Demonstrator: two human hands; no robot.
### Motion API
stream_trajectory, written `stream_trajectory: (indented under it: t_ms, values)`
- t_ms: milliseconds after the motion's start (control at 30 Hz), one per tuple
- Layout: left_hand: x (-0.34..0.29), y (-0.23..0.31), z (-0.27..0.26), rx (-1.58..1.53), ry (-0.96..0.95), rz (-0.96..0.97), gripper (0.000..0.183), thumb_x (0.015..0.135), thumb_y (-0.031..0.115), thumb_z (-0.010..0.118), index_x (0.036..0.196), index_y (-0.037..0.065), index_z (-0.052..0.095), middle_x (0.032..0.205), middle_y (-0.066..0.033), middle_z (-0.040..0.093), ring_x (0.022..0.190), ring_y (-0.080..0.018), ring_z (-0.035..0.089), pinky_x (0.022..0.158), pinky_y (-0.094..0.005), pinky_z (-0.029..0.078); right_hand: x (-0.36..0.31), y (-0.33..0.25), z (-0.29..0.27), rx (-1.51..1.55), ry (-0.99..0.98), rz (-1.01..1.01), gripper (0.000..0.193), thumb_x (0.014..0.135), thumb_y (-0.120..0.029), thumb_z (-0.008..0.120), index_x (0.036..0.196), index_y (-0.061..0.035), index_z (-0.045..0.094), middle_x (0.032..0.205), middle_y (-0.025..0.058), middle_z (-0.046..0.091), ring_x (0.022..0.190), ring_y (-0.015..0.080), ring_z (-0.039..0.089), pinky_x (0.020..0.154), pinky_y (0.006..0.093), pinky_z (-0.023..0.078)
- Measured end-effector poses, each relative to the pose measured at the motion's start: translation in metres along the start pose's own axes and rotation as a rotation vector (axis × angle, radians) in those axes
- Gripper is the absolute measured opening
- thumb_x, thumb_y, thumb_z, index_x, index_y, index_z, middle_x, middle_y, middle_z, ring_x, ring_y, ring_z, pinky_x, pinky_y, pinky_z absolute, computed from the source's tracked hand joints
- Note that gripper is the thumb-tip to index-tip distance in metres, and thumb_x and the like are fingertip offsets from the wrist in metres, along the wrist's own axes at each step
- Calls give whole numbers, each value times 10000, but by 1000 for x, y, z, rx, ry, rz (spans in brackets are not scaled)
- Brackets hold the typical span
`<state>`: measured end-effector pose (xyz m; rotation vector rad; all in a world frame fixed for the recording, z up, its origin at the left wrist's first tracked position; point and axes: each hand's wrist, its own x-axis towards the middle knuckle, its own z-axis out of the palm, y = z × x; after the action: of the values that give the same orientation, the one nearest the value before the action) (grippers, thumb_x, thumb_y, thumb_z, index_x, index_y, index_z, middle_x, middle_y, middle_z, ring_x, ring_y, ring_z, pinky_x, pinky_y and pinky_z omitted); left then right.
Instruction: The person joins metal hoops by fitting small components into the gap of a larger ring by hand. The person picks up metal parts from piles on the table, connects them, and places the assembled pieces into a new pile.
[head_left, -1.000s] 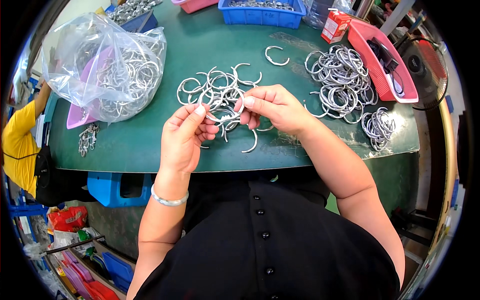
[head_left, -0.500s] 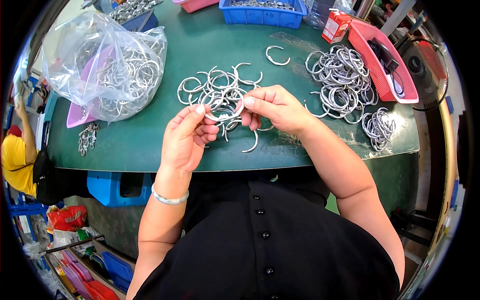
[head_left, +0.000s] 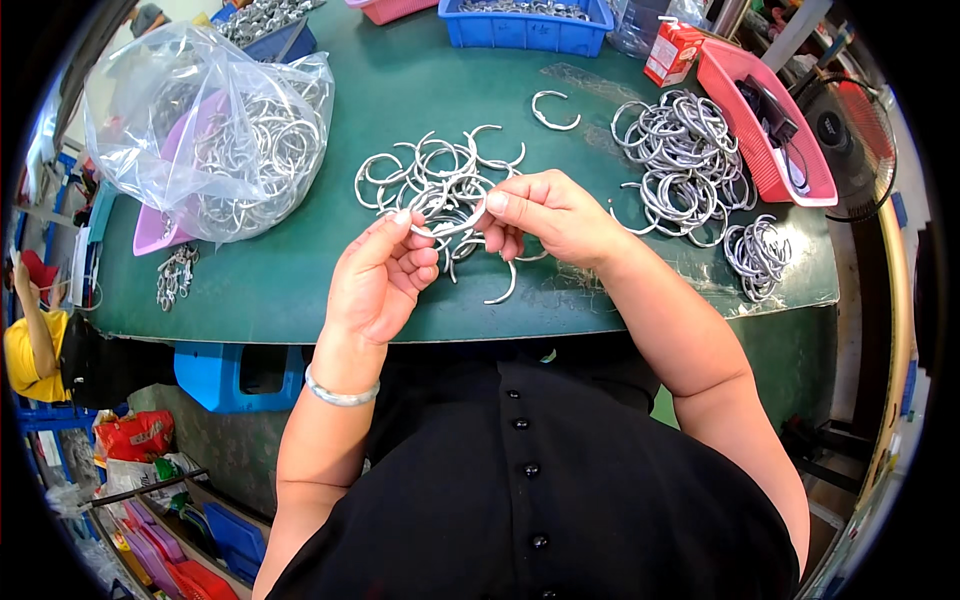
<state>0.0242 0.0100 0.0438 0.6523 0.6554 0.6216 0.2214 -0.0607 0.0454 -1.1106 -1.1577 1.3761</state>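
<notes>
Over the near middle of the table, an open metal bangle (head_left: pixel 450 232) is held between both hands. My left hand (head_left: pixel 375 272) pinches one side of it between thumb and fingers. On the opposite side my right hand (head_left: pixel 552 215) grips it the same way, its fingertips partly hidden. The bangle is tilted, so its curve looks flattened. Just beyond and beneath my hands lies a loose pile of similar silver-coloured open bangles (head_left: pixel 440 160). One single bangle (head_left: pixel 553 126) rests apart, farther off to the right.
A larger heap of bangles (head_left: pixel 680 135) and a bundle (head_left: pixel 757 258) lie right, beside a pink basket (head_left: pixel 818 180) and red carton (head_left: pixel 672 52). At left, a clear bag of bangles (head_left: pixel 265 150) sits in a purple basket (head_left: pixel 152 230). A blue tray (head_left: pixel 525 32) stands far back.
The held bangle has tilted, its arc now looking flatter. My left hand has shifted very slightly; my right hand stays put. At far left, a person in yellow has moved.
</notes>
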Motion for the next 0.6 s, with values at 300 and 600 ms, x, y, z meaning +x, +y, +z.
stream_trajectory:
  t_ms: [300,600]
  values:
    - [2,-3,-5,47,27,24,161,829,167,538,881,16,559,720,-47,574,597,-123,558,561,-240,464,0,4,-3,-41,35,-78,244,872,-209,476,850,3,594,704,35,582,598,86,530,553,209,432]
    - [-1,-4,-7,274,33,189,175,821,99,539,958,-5,566,716,-54,564,578,-120,522,531,-225,433,2,7,0,-975,95,-534,100,708,-134,622,757,-53,589,687,36,573,619,196,535,571,303,403]
